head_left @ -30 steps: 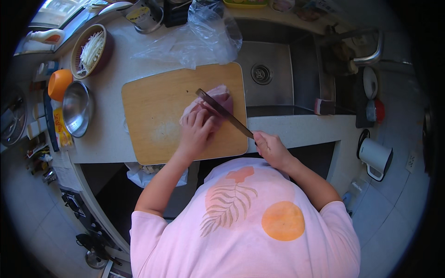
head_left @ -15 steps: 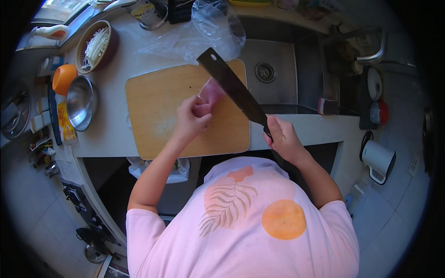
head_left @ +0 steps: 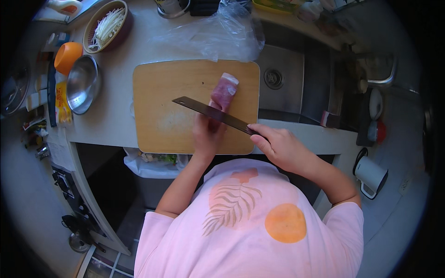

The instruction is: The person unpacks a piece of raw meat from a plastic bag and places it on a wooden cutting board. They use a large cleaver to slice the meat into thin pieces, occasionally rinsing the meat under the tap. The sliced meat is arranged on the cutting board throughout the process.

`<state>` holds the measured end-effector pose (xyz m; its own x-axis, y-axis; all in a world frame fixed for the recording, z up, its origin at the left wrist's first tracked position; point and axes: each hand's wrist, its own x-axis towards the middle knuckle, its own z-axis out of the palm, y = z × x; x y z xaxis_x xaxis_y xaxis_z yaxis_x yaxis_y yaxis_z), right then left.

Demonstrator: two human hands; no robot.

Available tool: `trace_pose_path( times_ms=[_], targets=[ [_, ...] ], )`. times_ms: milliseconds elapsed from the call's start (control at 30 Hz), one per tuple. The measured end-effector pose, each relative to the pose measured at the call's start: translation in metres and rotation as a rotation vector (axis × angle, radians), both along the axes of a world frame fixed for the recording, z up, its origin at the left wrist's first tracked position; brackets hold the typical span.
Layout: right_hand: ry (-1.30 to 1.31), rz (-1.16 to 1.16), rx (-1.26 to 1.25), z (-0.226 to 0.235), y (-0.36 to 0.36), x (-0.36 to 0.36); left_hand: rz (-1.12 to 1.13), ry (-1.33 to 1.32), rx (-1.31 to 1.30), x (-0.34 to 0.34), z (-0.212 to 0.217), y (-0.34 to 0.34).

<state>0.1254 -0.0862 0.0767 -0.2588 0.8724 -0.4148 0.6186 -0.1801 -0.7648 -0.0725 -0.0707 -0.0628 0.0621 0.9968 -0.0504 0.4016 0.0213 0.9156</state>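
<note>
On the wooden cutting board (head_left: pixel 160 88) lies a long piece of raw pink meat (head_left: pixel 224 90) with a pale fatty end pointing away from me. My left hand (head_left: pixel 206 139) grips its near end, its fingers partly covered by the blade. A dark, broad-bladed kitchen knife (head_left: pixel 204 109) crosses over the meat, its far end pointing left. My right hand (head_left: pixel 280 146) is closed round the handle at the board's right edge. Whether the blade touches the meat I cannot tell.
A crumpled clear plastic bag (head_left: pixel 218 34) lies behind the board. The steel sink (head_left: pixel 282 60) is to the right. A basket of white enoki mushrooms (head_left: pixel 109 28), a metal bowl (head_left: pixel 83 85) and an orange bowl (head_left: pixel 68 57) stand left. Below the counter hangs a white bag (head_left: pixel 148 170).
The meat has come down onto the board and stretches away from my left hand. The knife has swung from steeply slanted to nearly crosswise, over the meat. My left hand has shifted right and nearer me.
</note>
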Motion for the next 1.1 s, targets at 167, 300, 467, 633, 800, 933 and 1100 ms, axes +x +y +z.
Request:
trace_pose_path(
  times_ms=[167,300,467,633,800,933,1100],
  targets=[
    [-0.135,0.127,-0.075,0.001,0.011,0.001,0.071,-0.013,0.114,0.005,-0.008,-0.002],
    [-0.222,0.148,-0.122,-0.006,0.014,-0.007,0.028,-0.016,0.105,0.001,-0.017,-0.001],
    [-0.232,0.175,-0.005,-0.034,0.023,-0.022,0.019,0.018,0.170,0.005,-0.016,0.001],
    [-0.163,0.088,0.100,-0.066,0.028,-0.037,0.039,0.007,0.193,0.008,-0.014,0.002],
    [-0.101,-0.099,-0.119,-0.050,0.026,-0.013,0.058,0.024,0.197,-0.002,-0.016,0.003],
    [-0.063,0.039,-0.114,-0.037,0.023,-0.003,-0.056,0.119,0.293,-0.004,-0.004,0.015],
    [-0.092,0.011,-0.101,-0.037,0.014,-0.003,-0.138,0.159,0.333,0.000,-0.007,0.019]
  ],
)
